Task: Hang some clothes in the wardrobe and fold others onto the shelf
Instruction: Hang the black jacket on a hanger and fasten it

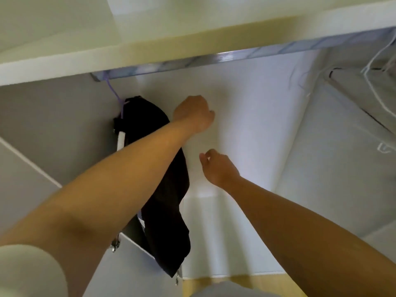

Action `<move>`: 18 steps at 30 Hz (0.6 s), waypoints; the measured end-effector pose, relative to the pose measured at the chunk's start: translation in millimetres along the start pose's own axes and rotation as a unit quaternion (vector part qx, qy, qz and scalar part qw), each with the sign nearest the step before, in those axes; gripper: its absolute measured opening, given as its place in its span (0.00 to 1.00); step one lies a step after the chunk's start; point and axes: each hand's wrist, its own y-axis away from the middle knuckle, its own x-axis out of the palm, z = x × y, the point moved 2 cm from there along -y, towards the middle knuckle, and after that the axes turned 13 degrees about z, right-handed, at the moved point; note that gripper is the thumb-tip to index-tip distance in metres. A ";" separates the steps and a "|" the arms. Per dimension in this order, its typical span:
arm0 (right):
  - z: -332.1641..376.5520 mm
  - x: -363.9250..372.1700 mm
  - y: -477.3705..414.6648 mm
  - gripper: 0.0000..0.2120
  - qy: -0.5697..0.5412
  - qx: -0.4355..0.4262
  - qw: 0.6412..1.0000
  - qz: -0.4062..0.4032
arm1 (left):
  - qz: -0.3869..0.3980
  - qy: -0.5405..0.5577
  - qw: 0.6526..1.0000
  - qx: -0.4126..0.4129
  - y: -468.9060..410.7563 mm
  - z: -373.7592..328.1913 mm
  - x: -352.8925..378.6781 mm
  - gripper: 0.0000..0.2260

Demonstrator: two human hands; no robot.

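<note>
Inside the wardrobe, the black garment [169,189] hangs on a purple hanger [113,91] at the left end of the rail [235,55]; left hand [192,113] up beside it, fingers curled out of sight, grip impossible to tell; right hand [218,168] lower, loosely curled, holding nothing

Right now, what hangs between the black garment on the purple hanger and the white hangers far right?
Nothing: in the head view the silver metal rail is bare there; only the left hand and right hand reach in.
</note>
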 end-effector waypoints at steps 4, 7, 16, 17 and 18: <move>-87.8 -54.9 31.1 0.17 -0.094 0.114 0.977 -0.154 | 0.127 0.175 0.968 0.130 -9.0 -99.0 58.4 0.15; -140.9 -100.9 72.4 0.15 -0.122 0.171 0.938 -0.275 | 0.178 0.295 0.922 0.179 -11.0 -174.8 86.2 0.13; -219.0 -204.8 175.9 0.18 0.059 0.212 0.886 -0.409 | 0.233 0.555 0.790 0.115 -40.1 -349.5 95.7 0.15; -220.6 -211.2 178.4 0.19 0.076 0.211 0.890 -0.398 | 0.240 0.576 0.775 0.098 -44.7 -357.3 95.9 0.15; -221.1 -216.4 179.6 0.19 0.094 0.212 0.894 -0.385 | 0.248 0.593 0.761 0.084 -48.2 -362.3 96.3 0.14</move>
